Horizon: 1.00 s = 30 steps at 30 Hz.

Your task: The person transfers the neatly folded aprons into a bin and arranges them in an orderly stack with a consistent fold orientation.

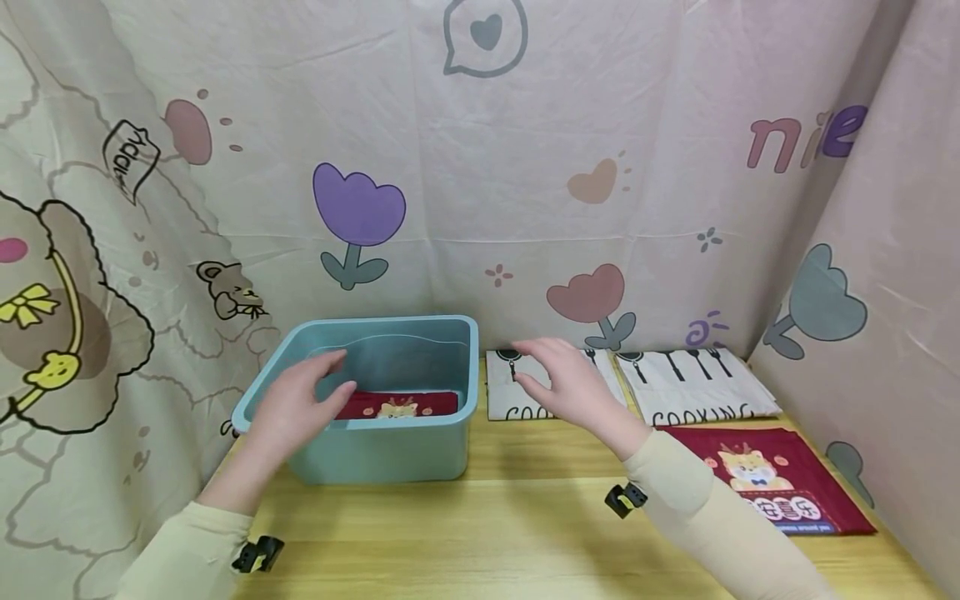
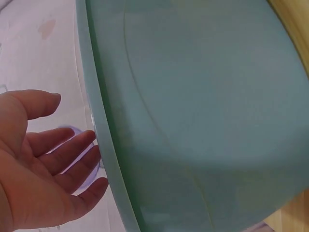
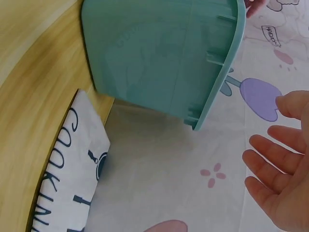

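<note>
My left hand [image 1: 295, 406] hovers over the left part of a blue-green plastic bin [image 1: 378, 454], thumb and fingers apart with nothing between them. Inside the bin lies a folded dark red cloth [image 1: 442, 404] with a cartoon animal print. To the bin's right, my right hand [image 1: 566, 383] is in the air in front of a folded white cloth [image 1: 498, 404] with "COOKING" lettering. Its fingers are spread and hold nothing. The right wrist view shows the bin's outer side [image 3: 149, 53] apart from the right hand [image 3: 285, 169].
A second folded white cloth [image 1: 693, 392] with utensil prints lies at the right. In front of it is another dark red printed cloth [image 1: 810, 475]. The wooden table [image 1: 450, 542] meets a patterned curtain [image 1: 487, 192] behind and at both sides.
</note>
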Motion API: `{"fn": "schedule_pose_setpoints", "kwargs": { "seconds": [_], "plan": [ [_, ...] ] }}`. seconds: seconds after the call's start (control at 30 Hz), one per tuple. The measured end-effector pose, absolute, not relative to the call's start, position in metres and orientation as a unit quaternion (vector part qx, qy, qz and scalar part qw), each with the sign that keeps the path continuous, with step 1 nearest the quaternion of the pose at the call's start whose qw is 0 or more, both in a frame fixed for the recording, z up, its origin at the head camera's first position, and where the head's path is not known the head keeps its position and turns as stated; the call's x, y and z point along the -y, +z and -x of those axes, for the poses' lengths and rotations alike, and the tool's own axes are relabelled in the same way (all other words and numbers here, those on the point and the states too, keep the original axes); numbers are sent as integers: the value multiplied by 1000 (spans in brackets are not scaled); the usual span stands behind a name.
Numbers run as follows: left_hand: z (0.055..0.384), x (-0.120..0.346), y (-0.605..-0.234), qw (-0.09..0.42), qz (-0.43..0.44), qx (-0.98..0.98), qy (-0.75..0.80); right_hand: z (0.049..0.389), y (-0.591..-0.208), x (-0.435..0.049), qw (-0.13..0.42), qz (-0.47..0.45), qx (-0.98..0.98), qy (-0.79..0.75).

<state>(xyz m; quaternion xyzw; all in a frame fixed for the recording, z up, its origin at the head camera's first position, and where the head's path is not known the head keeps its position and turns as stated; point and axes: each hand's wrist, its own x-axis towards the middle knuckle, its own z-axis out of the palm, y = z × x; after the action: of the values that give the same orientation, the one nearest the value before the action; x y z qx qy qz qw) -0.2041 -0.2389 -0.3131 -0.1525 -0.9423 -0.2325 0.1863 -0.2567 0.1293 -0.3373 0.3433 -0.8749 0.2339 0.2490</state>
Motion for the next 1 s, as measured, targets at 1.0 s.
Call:
{"fn": "schedule_pose_setpoints", "kwargs": {
  "seconds": [1.0],
  "plan": [
    [193,173,-336,266,247,913,-184,228,-363,-192,303,-328,874,190]
  ]
}}
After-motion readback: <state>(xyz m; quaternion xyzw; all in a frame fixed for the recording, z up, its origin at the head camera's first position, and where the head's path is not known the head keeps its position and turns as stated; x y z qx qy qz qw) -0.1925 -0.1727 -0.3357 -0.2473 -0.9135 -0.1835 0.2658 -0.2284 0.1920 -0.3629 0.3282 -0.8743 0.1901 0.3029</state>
